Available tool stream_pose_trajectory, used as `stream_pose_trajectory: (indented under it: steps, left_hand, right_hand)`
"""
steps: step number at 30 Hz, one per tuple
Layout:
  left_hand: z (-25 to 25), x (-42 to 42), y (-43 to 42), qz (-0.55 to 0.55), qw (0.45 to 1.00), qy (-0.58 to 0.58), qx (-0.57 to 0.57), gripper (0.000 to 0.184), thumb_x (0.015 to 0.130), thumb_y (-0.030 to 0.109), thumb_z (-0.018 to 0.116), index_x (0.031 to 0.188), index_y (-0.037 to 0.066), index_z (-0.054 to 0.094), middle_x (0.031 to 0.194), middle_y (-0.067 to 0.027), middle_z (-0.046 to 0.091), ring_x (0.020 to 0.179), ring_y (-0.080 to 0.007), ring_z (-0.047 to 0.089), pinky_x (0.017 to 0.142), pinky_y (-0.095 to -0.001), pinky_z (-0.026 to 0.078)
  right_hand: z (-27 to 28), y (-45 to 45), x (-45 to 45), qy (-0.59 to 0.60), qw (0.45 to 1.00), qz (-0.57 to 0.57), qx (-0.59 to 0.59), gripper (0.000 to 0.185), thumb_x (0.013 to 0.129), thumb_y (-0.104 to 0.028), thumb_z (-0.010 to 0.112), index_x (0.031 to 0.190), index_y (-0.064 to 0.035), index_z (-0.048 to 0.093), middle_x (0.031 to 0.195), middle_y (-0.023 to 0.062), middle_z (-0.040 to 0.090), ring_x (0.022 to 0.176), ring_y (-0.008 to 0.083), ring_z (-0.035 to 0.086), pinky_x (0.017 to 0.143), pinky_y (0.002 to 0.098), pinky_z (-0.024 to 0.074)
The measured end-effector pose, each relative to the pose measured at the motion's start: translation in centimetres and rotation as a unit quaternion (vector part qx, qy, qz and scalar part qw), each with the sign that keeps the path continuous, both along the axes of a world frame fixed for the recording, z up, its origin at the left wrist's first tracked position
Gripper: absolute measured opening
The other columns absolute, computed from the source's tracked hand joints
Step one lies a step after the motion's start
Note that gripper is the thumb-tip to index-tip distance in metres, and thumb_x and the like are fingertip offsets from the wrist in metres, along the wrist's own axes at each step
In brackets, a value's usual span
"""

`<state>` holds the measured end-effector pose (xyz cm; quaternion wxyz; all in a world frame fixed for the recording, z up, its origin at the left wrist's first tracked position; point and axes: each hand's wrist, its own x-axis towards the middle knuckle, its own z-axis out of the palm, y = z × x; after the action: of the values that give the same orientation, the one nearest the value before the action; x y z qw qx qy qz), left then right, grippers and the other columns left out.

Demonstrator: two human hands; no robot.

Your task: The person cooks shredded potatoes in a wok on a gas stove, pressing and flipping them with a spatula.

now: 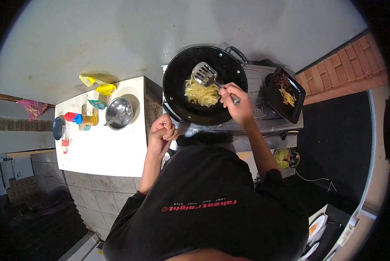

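My right hand point(237, 103) is closed round the handle of a slotted metal spatula point(205, 74). Its head is over the black wok point(177, 65), touching or just above a heap of pale yellow shreds point(201, 92) that look like cut potato. My left hand point(162, 132) is curled into a loose fist just outside the wok's near-left rim, close to the side handle point(172, 114). No object shows in its fingers. The wok sits on a dark gas stove point(256, 93).
Right of the wok, a black tray point(298, 102) bears yellow strips and dark red pieces. On the white counter point(103, 152) at left are a steel bowl point(119, 113) with a spoon, bottles point(85, 118) and a yellow packet point(101, 86). A brick ledge point(338, 71) borders the right.
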<state>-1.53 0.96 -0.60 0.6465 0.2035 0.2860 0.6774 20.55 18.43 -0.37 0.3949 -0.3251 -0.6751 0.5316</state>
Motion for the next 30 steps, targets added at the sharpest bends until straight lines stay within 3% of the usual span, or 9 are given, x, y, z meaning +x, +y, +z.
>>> stream_pose_trajectory:
  steps: [12,22,25,30]
  left_hand:
    - [0.0,0.2,0.3,-0.012,1.000,0.011,-0.009,0.019,0.079,-0.011,0.044,0.084,0.008,0.043,0.055,0.0037,0.033,0.048,-0.0076,0.026,0.052,-0.0278,0.022]
    - [-0.1,0.4,-0.1,0.002,1.000,0.013,-0.014,0.020,0.075,-0.010,0.043,0.083,0.009,0.043,0.055,0.0042,0.034,0.047,-0.0076,0.027,0.052,-0.0273,0.023]
    - [-0.2,0.2,-0.3,0.007,1.000,0.018,-0.015,0.021,0.073,-0.009,0.043,0.083,0.010,0.043,0.055,0.0047,0.034,0.046,-0.0071,0.028,0.051,-0.0268,0.025]
    - [-0.5,0.0,-0.6,0.012,1.000,0.011,-0.013,0.021,0.073,-0.009,0.044,0.083,0.010,0.043,0.055,0.0045,0.035,0.046,-0.0071,0.028,0.051,-0.0269,0.025]
  right_hand:
    - [-2.9,-0.1,2.3,0.012,0.983,-0.069,-0.168,0.029,0.103,-0.018,0.058,0.081,0.0008,0.062,0.064,0.0047,0.060,0.054,0.0079,0.054,0.053,0.0245,0.0418]
    - [-2.6,0.6,1.7,-0.040,0.986,-0.063,-0.146,0.029,0.102,-0.019,0.058,0.081,0.0006,0.062,0.063,0.0043,0.060,0.053,0.0082,0.054,0.052,0.0250,0.0417]
    - [-2.5,1.1,1.3,-0.002,0.985,-0.065,-0.161,0.029,0.102,-0.019,0.058,0.080,0.0000,0.062,0.064,0.0045,0.060,0.053,0.0081,0.054,0.051,0.0256,0.0411]
    - [1.0,1.1,0.0,-0.063,0.988,-0.041,-0.138,0.029,0.100,-0.016,0.060,0.076,0.0001,0.060,0.066,0.0027,0.057,0.056,0.0078,0.051,0.054,0.0273,0.0404]
